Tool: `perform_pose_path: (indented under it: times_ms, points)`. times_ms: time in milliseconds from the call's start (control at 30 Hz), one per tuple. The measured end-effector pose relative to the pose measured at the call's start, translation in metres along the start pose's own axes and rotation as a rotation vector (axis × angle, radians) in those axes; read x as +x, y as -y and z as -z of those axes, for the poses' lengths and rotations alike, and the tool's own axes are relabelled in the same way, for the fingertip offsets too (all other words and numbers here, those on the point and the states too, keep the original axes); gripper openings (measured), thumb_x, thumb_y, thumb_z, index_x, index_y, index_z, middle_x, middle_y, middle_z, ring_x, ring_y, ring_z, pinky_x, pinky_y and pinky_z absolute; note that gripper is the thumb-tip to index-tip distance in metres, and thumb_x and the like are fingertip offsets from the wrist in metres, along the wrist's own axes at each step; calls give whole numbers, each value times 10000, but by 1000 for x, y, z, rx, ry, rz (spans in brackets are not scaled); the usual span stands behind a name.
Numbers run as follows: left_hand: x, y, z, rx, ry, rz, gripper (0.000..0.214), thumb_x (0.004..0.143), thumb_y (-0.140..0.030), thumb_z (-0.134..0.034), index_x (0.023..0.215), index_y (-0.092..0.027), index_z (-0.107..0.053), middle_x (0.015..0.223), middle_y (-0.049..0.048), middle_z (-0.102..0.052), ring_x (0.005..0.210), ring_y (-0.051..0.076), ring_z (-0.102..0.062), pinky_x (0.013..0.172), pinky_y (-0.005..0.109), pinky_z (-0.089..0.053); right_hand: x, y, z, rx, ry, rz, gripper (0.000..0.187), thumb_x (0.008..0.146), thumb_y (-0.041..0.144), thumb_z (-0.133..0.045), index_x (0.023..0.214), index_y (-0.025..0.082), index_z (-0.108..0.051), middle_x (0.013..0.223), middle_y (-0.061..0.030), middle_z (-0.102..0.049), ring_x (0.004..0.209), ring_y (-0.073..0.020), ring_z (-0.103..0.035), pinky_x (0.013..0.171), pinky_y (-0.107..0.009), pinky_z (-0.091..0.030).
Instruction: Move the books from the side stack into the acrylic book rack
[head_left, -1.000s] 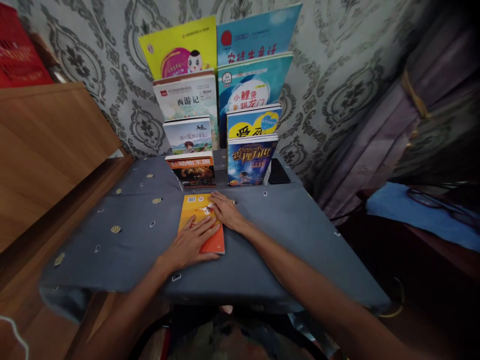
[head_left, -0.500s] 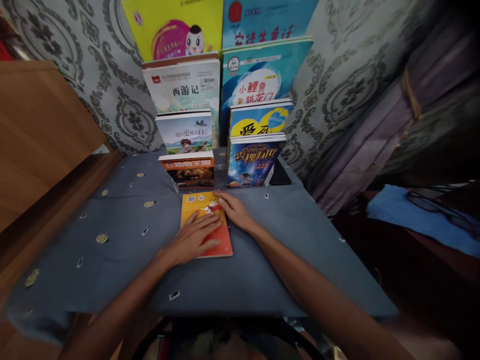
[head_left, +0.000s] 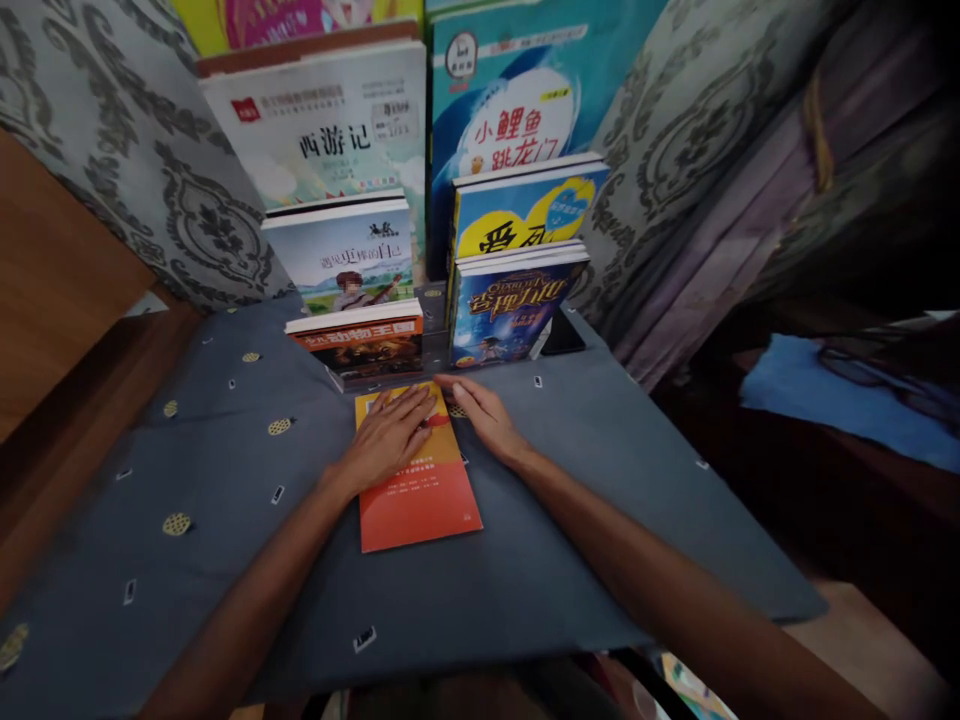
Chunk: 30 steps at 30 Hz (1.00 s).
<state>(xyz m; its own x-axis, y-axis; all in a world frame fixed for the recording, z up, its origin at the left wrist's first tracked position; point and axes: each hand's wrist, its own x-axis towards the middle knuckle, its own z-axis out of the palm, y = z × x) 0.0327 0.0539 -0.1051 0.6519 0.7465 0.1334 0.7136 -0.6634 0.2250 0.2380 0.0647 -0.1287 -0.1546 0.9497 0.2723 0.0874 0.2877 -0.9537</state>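
A thin orange-and-red book (head_left: 420, 500) lies flat on the cloth-covered table (head_left: 570, 560), its long side pointing away from me. My left hand (head_left: 394, 430) rests palm down on the book's upper half, fingers stretched out, hiding part of the printed picture. At the book's top right corner is my right hand (head_left: 486, 418), turned on its side with fingers extended and the fingertips at the edge. Just beyond the book stands an orange-and-black animal book (head_left: 367, 350). To its right stands a dark blue book (head_left: 514, 310).
Behind these, more upright books rise in two columns, among them a white-green book (head_left: 322, 140) and a teal book (head_left: 517, 110). A dark flat object (head_left: 562, 335) lies right of them. Patterned curtains (head_left: 217, 220) hang behind; a wooden cabinet (head_left: 60, 280) stands left.
My left hand has slid up the book toward its far end, uncovering the red lower half. My right hand stays by the top right corner. The view has moved closer to the books.
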Motion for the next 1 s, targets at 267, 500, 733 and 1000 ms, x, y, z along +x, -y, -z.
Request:
perform_pose_path:
  times_ms: [267,500,733,1000]
  points:
    - [-2,-4,5,-6,56,-82,489,1047,-392,-282,1499,-255,-407,1565,43,-423,1498,200,-297,1244,518,-155,0,4,1,-52,10,-5,573,966,642,-406,1271,231,-666,1295,-80,-677,1225,-250,-606,1066,-434,-470]
    - [-17,-15,4,-38,84,-224,476,1046,-343,-292,1505,-285,-402,1550,47,-450,1496,212,-301,1246,541,-129,1,2,0,-101,7,1,541,982,600,-404,1284,231,-660,1278,-70,-685,1211,-250,-613,1048,-432,-484]
    - [-54,-47,7,-99,107,-282,437,1046,-322,-323,1461,-322,-461,1543,5,-461,1492,176,-307,1255,499,-137,2,-2,0,-136,25,38,598,965,659,-385,1232,216,-683,1258,-84,-699,1199,-267,-627,1023,-437,-504]
    - [-69,-65,10,-202,75,-156,406,1021,-319,-392,1403,-340,-532,1477,-1,-543,1444,157,-398,1235,448,-239,-2,-10,-6,-307,80,144,479,992,522,-401,1222,194,-663,1267,-110,-689,1204,-277,-618,1053,-448,-463]
